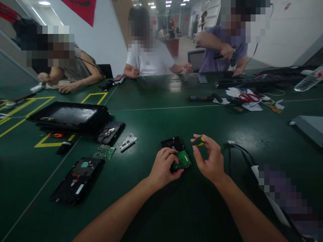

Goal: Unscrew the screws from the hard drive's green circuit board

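Note:
My left hand (164, 164) rests on a hard drive with a green circuit board (184, 158) facing up, its fingers curled over the near left side. The drive lies on the green table, and a black part (173, 143) sits against its far end. Just right of it, my right hand (210, 158) is raised, thumb and fingers pinching a small black-and-yellow object (200, 142). Its exact kind is too small to make out.
At left lie a black drive (109, 132), a loose green circuit board (104, 152), a silvery board (128, 142), an opened black case (77, 181) and stacked black trays (73, 114). A cable (242, 149) lies right. Three people sit across; one holds a power drill (233, 56).

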A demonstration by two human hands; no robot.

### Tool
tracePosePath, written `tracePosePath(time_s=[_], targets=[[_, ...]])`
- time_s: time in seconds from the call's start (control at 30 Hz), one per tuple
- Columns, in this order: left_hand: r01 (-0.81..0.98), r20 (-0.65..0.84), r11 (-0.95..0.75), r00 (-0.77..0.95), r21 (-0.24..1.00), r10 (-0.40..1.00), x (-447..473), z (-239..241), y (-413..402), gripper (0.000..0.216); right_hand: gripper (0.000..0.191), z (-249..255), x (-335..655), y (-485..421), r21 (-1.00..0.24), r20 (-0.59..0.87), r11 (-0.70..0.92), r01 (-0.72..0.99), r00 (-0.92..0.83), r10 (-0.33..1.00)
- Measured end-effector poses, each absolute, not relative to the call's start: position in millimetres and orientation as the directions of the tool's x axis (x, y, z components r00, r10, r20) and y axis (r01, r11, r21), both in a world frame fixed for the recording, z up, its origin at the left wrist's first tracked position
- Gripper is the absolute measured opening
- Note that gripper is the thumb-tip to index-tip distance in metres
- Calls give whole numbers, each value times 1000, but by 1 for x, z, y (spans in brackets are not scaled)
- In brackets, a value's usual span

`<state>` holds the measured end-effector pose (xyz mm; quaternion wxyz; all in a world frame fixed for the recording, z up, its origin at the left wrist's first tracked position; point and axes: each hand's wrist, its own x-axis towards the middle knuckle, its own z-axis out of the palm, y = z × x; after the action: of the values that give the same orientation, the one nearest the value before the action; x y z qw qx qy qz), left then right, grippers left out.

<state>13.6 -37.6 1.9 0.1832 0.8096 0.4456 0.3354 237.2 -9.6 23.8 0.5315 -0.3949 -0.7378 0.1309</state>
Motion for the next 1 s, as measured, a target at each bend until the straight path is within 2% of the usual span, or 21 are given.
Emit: tracePosePath(time_s=[0.17,0.4,0.57,0.77,0.9,1.0], targets=[[595,373,-533,380,601,846,13,1,-37,32,73,21,237,-10,-624,673,637,452,-102,732],[592,389,-548,386,592,837,13,-1,-36,31,74,22,238,-8,-544,718,658,521,-117,686],[588,410,-559,380,585,829,14,-1,-37,34,73,25,237,-7,-552,723,685,475,-136,678],[585,409,-555,375,592,832,14,-6,-37,35,82,24,238,-2,-449,805,723,525,-115,583],[595,406,-535,350,600,844,16,-2,-36,33,87,23,239,-1,-532,765,746,401,-151,627],[589,401,-541,363,600,841,16,0,-36,31,87,21,241,-2,-574,737,718,394,-134,663]])
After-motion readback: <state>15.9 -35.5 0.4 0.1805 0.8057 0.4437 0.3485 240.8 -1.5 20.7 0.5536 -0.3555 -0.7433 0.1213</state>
